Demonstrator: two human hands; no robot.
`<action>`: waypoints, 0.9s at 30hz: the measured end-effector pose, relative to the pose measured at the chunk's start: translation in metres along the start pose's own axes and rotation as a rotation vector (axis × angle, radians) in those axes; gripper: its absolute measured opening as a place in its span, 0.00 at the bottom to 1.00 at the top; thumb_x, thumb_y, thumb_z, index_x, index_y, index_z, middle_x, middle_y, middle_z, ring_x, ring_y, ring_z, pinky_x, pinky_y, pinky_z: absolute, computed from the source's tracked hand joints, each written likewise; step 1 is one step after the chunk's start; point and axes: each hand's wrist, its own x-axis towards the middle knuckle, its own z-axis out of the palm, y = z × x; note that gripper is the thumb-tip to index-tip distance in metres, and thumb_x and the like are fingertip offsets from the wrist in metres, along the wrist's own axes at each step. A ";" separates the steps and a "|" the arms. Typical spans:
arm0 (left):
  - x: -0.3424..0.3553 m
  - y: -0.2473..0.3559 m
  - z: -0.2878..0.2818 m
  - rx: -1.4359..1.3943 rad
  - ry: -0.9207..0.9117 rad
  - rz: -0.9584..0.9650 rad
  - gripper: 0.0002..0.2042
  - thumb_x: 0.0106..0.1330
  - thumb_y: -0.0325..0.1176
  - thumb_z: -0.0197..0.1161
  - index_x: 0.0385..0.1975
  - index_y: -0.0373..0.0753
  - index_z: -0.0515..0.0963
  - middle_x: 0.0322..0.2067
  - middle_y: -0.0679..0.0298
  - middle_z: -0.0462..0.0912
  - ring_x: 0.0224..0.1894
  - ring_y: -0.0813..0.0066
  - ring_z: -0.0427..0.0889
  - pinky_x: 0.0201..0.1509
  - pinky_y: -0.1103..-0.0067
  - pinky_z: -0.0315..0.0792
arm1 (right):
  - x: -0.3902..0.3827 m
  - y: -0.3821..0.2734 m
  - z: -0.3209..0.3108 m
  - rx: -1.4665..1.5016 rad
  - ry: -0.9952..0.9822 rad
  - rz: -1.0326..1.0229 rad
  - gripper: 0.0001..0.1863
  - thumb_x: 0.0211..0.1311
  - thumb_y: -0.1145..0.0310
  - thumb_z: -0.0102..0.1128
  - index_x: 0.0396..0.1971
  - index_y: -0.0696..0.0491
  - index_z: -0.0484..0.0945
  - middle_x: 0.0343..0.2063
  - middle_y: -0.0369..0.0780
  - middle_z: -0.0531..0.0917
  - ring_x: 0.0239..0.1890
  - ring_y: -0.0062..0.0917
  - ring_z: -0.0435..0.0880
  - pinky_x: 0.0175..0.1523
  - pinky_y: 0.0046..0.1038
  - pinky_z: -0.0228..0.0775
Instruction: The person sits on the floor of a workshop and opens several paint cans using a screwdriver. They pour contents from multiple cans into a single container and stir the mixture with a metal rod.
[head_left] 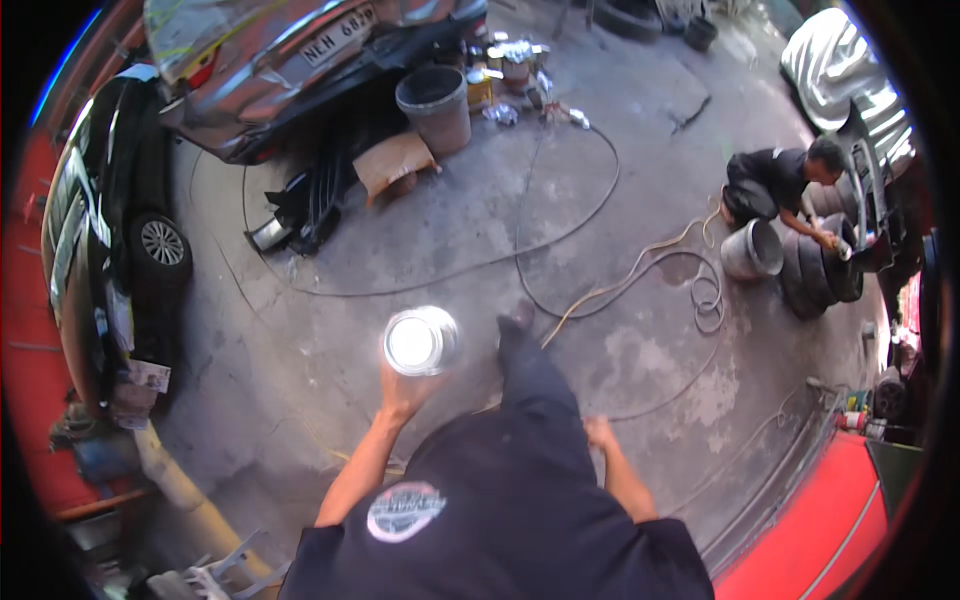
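Observation:
A silver metal can (pixel 413 343) with a white top is held in my left hand (pixel 402 392), raised left of my dark-clothed body. My right hand (pixel 598 432) hangs low beside my dark trouser leg (pixel 532 375), its fingers curled; whether they hold anything is hidden. A thin hose (pixel 640 410) lies on the floor near that hand.
A damaged car (pixel 250 90) stands ahead beside buckets (pixel 433 115), cardboard (pixel 388 160) and loose hoses. At right, a co-worker (pixel 760 180) crouches at stacked tyres (pixel 805 275) near another bucket (pixel 750 250). A dark car (pixel 95 260) is left; red bodywork (pixel 830 510) is lower right.

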 end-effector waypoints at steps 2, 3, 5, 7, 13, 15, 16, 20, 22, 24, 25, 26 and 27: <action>0.073 0.029 0.011 -0.043 0.011 -0.013 0.41 0.50 0.37 0.93 0.66 0.33 0.82 0.58 0.54 0.89 0.59 0.59 0.90 0.67 0.64 0.83 | 0.029 -0.086 -0.067 0.343 0.100 -0.060 0.21 0.76 0.66 0.70 0.62 0.60 0.86 0.34 0.42 0.92 0.27 0.27 0.88 0.32 0.33 0.81; 0.124 0.040 0.016 -0.048 0.016 0.014 0.41 0.49 0.37 0.93 0.66 0.33 0.82 0.58 0.54 0.90 0.59 0.59 0.90 0.67 0.64 0.84 | 0.047 -0.139 -0.114 0.295 0.178 -0.249 0.22 0.76 0.67 0.70 0.63 0.61 0.86 0.34 0.42 0.92 0.28 0.27 0.88 0.34 0.33 0.82; 0.195 0.060 0.017 -0.073 0.011 0.032 0.41 0.49 0.36 0.94 0.66 0.33 0.82 0.56 0.53 0.90 0.59 0.59 0.90 0.67 0.64 0.84 | 0.054 -0.226 -0.195 0.322 0.236 -0.449 0.22 0.77 0.66 0.69 0.65 0.60 0.86 0.35 0.41 0.91 0.30 0.24 0.87 0.36 0.32 0.82; 0.276 0.070 0.026 -0.013 0.033 0.113 0.41 0.48 0.35 0.94 0.64 0.32 0.82 0.55 0.54 0.90 0.58 0.58 0.91 0.66 0.64 0.84 | 0.065 -0.326 -0.283 0.345 0.313 -0.602 0.23 0.79 0.64 0.68 0.67 0.57 0.86 0.36 0.39 0.91 0.31 0.21 0.87 0.38 0.30 0.81; 0.499 0.062 0.090 -0.056 0.053 0.069 0.34 0.46 0.37 0.91 0.57 0.38 0.87 0.58 0.55 0.87 0.68 0.47 0.77 0.75 0.55 0.67 | 0.118 -0.537 -0.443 0.182 0.478 -0.789 0.24 0.79 0.63 0.68 0.68 0.60 0.84 0.35 0.39 0.91 0.35 0.21 0.88 0.44 0.29 0.82; 0.577 0.056 0.118 -0.037 0.061 0.111 0.39 0.45 0.36 0.91 0.62 0.37 0.84 0.62 0.54 0.85 0.69 0.47 0.76 0.75 0.56 0.67 | 0.161 -0.585 -0.468 0.218 0.411 -0.783 0.24 0.79 0.64 0.68 0.68 0.59 0.84 0.37 0.40 0.92 0.37 0.22 0.88 0.45 0.29 0.82; 0.613 0.053 0.133 -0.041 0.079 0.125 0.41 0.45 0.36 0.92 0.64 0.36 0.83 0.63 0.54 0.84 0.69 0.47 0.77 0.76 0.56 0.67 | 0.185 -0.608 -0.476 0.172 0.394 -0.755 0.24 0.79 0.65 0.68 0.68 0.59 0.84 0.37 0.41 0.93 0.38 0.22 0.89 0.46 0.30 0.83; 0.774 0.040 0.187 -0.051 0.146 0.170 0.47 0.45 0.35 0.93 0.69 0.34 0.78 0.68 0.52 0.81 0.70 0.48 0.79 0.78 0.57 0.70 | 0.251 -0.688 -0.512 0.011 0.319 -0.697 0.23 0.78 0.68 0.69 0.68 0.59 0.84 0.39 0.44 0.94 0.41 0.25 0.90 0.51 0.34 0.84; 0.856 0.034 0.206 -0.038 0.099 0.151 0.52 0.44 0.37 0.94 0.73 0.33 0.73 0.73 0.51 0.74 0.73 0.44 0.74 0.79 0.54 0.67 | 0.261 -0.732 -0.547 -0.128 0.272 -0.683 0.22 0.77 0.69 0.68 0.67 0.58 0.84 0.39 0.47 0.94 0.42 0.30 0.92 0.52 0.36 0.85; 0.935 0.040 0.226 0.040 0.072 0.212 0.53 0.44 0.38 0.93 0.74 0.37 0.73 0.73 0.50 0.74 0.73 0.43 0.75 0.75 0.54 0.69 | 0.266 -0.786 -0.589 -0.248 0.261 -0.684 0.22 0.77 0.71 0.67 0.67 0.58 0.85 0.40 0.49 0.93 0.41 0.36 0.93 0.52 0.38 0.85; 0.965 0.048 0.233 0.015 0.035 0.224 0.52 0.44 0.38 0.93 0.74 0.38 0.73 0.73 0.50 0.75 0.73 0.44 0.75 0.75 0.54 0.69 | 0.266 -0.812 -0.613 -0.217 0.283 -0.720 0.22 0.76 0.72 0.67 0.66 0.58 0.85 0.41 0.49 0.93 0.41 0.38 0.93 0.52 0.38 0.85; 0.995 0.057 0.242 0.014 0.002 0.223 0.52 0.44 0.37 0.93 0.74 0.39 0.73 0.73 0.50 0.75 0.74 0.44 0.75 0.74 0.54 0.69 | 0.268 -0.838 -0.640 -0.182 0.314 -0.758 0.22 0.75 0.72 0.68 0.66 0.58 0.85 0.42 0.50 0.93 0.41 0.41 0.93 0.52 0.39 0.85; 1.026 0.065 0.252 0.004 -0.018 0.233 0.51 0.44 0.37 0.92 0.74 0.39 0.73 0.73 0.50 0.74 0.74 0.44 0.75 0.74 0.55 0.70 | 0.273 -0.864 -0.669 -0.148 0.351 -0.800 0.22 0.75 0.73 0.68 0.66 0.58 0.85 0.42 0.51 0.92 0.41 0.43 0.93 0.52 0.40 0.85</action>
